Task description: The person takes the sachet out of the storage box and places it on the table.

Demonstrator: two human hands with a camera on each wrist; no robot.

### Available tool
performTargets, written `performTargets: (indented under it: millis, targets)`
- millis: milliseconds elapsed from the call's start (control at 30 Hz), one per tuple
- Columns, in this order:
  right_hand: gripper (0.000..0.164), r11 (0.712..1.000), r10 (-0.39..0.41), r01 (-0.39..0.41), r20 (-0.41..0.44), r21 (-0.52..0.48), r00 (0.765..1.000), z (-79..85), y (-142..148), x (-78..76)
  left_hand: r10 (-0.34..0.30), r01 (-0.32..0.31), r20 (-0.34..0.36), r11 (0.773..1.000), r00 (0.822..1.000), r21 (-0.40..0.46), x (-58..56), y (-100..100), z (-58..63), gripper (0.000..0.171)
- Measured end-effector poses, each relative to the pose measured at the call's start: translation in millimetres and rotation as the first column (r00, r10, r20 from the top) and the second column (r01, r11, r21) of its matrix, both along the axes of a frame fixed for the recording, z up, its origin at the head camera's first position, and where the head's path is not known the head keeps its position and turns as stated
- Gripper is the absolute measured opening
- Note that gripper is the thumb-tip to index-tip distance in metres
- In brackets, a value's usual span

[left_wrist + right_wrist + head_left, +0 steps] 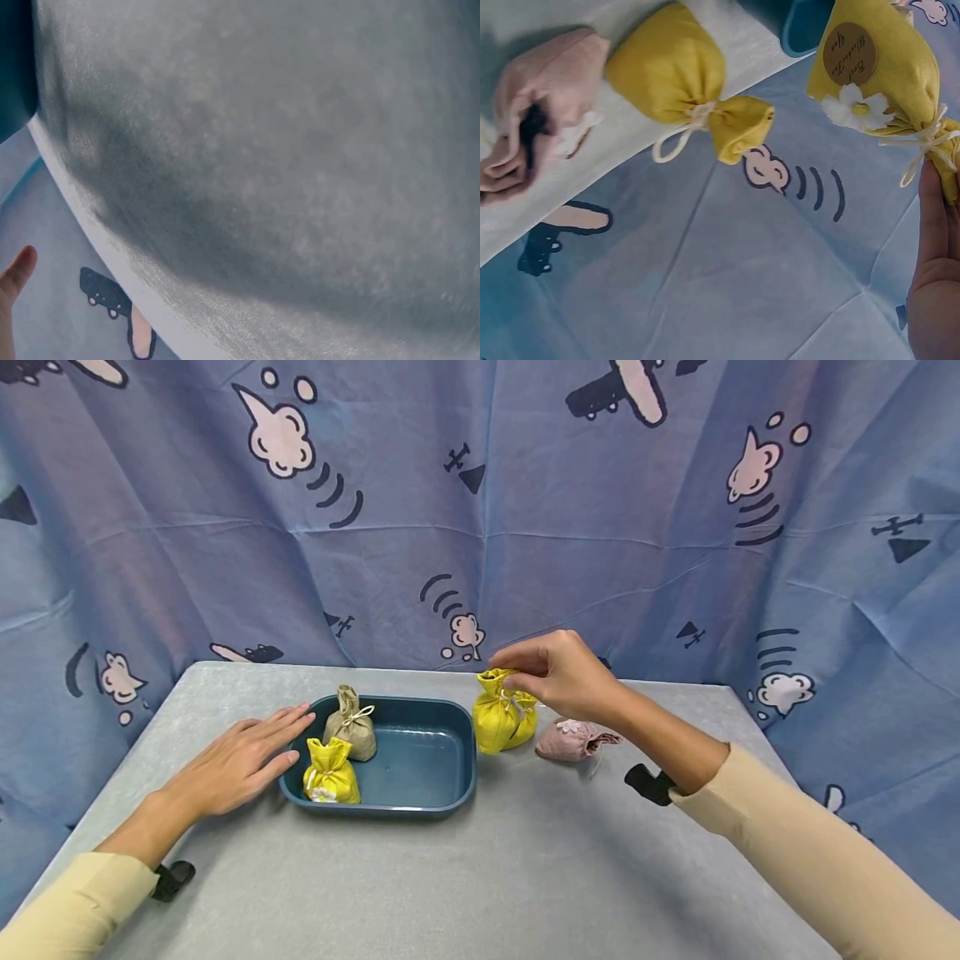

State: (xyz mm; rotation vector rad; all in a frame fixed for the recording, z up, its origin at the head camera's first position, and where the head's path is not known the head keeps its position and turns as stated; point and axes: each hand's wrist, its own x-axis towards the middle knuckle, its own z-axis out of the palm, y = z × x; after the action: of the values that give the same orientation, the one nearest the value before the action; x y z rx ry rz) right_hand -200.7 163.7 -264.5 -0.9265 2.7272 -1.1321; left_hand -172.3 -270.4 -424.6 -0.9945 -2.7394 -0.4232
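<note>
My right hand [570, 681] pinches a yellow drawstring pouch [495, 718] by its gathered neck, beside the right end of a dark blue tray [420, 810]. In the right wrist view this held pouch [889, 60] shows a white flower and a round brown label. A second yellow pouch [671, 64] is partly hidden behind it in the head view. My left hand [240, 764] has its fingers extended, their tips at the tray's left rim. Inside the tray's left side are a beige pouch [352, 727] and another yellow pouch [331, 777].
A pink pouch [570, 742] lies on its side on the grey table [525, 868], right of the yellow ones and under my right forearm. A blue patterned curtain [390, 485] hangs along the table's back edge and both sides.
</note>
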Motion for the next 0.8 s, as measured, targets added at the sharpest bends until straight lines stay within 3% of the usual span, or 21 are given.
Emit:
performTargets:
  millis: [300,800]
  targets:
    - [0.031,1.000,0.011,-0.011,0.022,-0.005,1.000,-12.0,14,2.5,0.002,-0.002,0.005,1.000,1.000,-0.001,0.9,1,1.2,0.054]
    - [0.031,0.999,0.022,-0.023,0.059,0.025,0.998,-48.5,21,4.7,0.005,-0.005,0.008,1.000,1.000,0.002,0.4,1,0.6,0.054]
